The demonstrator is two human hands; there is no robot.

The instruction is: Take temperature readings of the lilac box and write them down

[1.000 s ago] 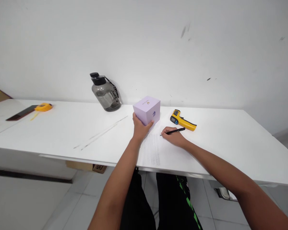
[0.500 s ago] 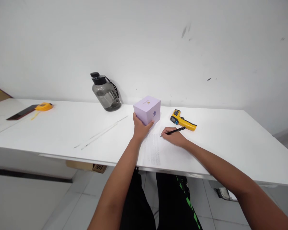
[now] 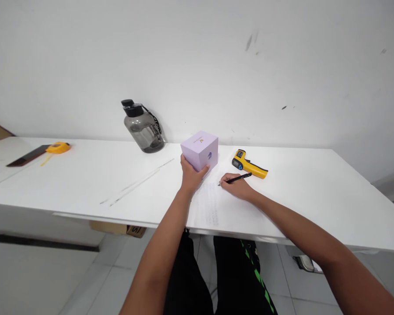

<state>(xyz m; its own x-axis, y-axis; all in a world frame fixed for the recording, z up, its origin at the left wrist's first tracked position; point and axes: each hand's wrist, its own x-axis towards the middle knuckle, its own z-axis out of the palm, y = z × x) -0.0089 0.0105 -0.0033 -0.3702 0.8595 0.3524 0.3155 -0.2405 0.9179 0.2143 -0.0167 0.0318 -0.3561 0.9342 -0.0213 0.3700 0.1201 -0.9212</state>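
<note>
My left hand (image 3: 191, 174) is wrapped round the near lower part of a lilac box (image 3: 199, 149), thumb on one side and fingers on the other. The box has a small gold mark on top and a dark purple emblem on its right face. In my right hand (image 3: 235, 187) is a black pen (image 3: 239, 178), its tip pointing down-left at a white sheet of paper (image 3: 205, 210) with rows of faint writing. Just beyond that hand lies a yellow and black infrared thermometer (image 3: 249, 165).
A grey translucent water bottle (image 3: 143, 129) with a black lid stands near the wall. Farther left on the white table (image 3: 68, 183) are a yellow tape measure (image 3: 58, 148) and a dark flat object (image 3: 28, 156). Under the table sits a cardboard box (image 3: 118, 228).
The whole view has shifted very slightly. Both hands keep their holds on the box and the pen, with no other clear movement.
</note>
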